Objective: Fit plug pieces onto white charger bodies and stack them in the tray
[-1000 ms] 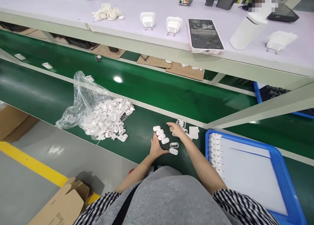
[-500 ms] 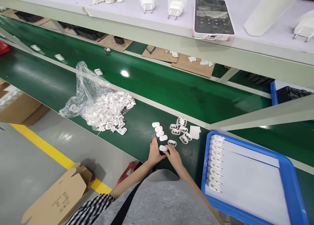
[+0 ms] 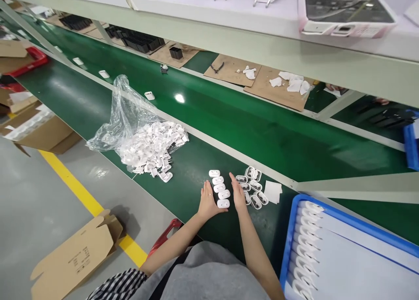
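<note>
Several white oval plastic covers [image 3: 219, 187] lie in a slanting column on the green bench. My left hand [image 3: 208, 202] lies open along the left side of this column, its thumb at the lower end by the nearest cover. To the right of the column, my right hand [image 3: 238, 193] is held open on edge, fingers straight, with nothing in it. Beside it sit several white open housings [image 3: 255, 185] with dark parts inside; my right hand partly hides some. A small stack of white paper squares [image 3: 273, 191] lies right of them.
A clear plastic bag [image 3: 122, 112] spills a heap of white plastic parts [image 3: 153, 149] at left. A blue tray [image 3: 291, 230] with coiled white cables stands at right. Behind runs a green conveyor belt [image 3: 209, 121]. Overhead, a shelf [image 3: 183, 7] carries plug adapters and a phone [image 3: 347, 7].
My right hand has let go of the nearest white cover, which now sits at the column's lower end, and has moved right and opened. The view has shifted.
</note>
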The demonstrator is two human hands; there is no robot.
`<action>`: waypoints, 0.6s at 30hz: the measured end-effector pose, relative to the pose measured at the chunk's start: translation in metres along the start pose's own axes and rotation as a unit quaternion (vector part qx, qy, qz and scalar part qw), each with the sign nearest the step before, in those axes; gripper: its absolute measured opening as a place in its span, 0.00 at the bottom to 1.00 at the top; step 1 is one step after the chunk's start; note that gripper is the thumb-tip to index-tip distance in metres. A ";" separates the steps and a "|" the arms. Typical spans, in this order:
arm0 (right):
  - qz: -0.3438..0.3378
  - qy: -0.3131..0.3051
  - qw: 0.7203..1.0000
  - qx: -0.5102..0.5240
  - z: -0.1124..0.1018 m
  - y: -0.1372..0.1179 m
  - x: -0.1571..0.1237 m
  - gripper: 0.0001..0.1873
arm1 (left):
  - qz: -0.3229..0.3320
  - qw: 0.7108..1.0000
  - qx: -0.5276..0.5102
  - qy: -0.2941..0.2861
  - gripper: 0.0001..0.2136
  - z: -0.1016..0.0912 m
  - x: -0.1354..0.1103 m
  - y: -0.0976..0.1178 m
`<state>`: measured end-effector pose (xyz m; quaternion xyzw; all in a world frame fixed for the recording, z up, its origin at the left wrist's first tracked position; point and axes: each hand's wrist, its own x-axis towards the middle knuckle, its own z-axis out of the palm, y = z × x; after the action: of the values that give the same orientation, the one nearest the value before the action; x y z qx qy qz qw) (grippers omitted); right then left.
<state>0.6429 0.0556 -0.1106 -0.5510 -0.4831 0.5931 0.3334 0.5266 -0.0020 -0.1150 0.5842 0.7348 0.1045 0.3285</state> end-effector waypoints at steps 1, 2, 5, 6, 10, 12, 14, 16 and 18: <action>-0.007 -0.014 1.000 0.006 0.002 -0.003 0.012 0.26 | 0.000 1.000 0.005 -0.007 0.57 0.000 0.002 -0.002; -0.016 -0.027 0.999 0.010 0.005 -0.006 0.023 0.26 | 0.001 1.000 0.010 -0.012 0.58 0.000 0.003 -0.004; -0.036 -0.065 0.997 0.033 0.016 -0.012 0.049 0.23 | 0.010 1.000 0.021 -0.020 0.59 0.001 0.008 -0.008; -0.034 -0.085 0.995 0.045 0.020 -0.012 0.054 0.22 | 0.013 0.999 0.025 -0.020 0.59 0.002 0.011 -0.010; 0.013 -0.135 0.985 0.107 0.037 -0.003 0.065 0.16 | 0.029 0.998 0.046 -0.019 0.54 0.007 0.020 -0.016; 0.030 -0.119 0.981 0.148 0.045 0.003 0.066 0.13 | 0.050 0.997 0.048 -0.019 0.53 0.008 0.023 -0.020; 0.030 -0.093 0.975 0.197 0.049 0.004 0.064 0.11 | 0.073 0.996 0.039 -0.013 0.52 0.005 0.021 -0.021; 0.007 -0.082 0.966 0.244 0.045 -0.006 0.057 0.11 | 0.095 0.995 0.023 -0.005 0.52 -0.004 0.016 -0.015; -0.034 -0.082 0.960 0.266 0.029 -0.026 0.044 0.11 | 0.115 0.993 0.004 -0.010 0.51 -0.016 0.009 0.000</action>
<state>0.6035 0.0983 -0.1033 -0.3753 -0.3522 0.7312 0.4476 0.5165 0.0102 -0.1062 0.6668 0.6600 0.1330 0.3195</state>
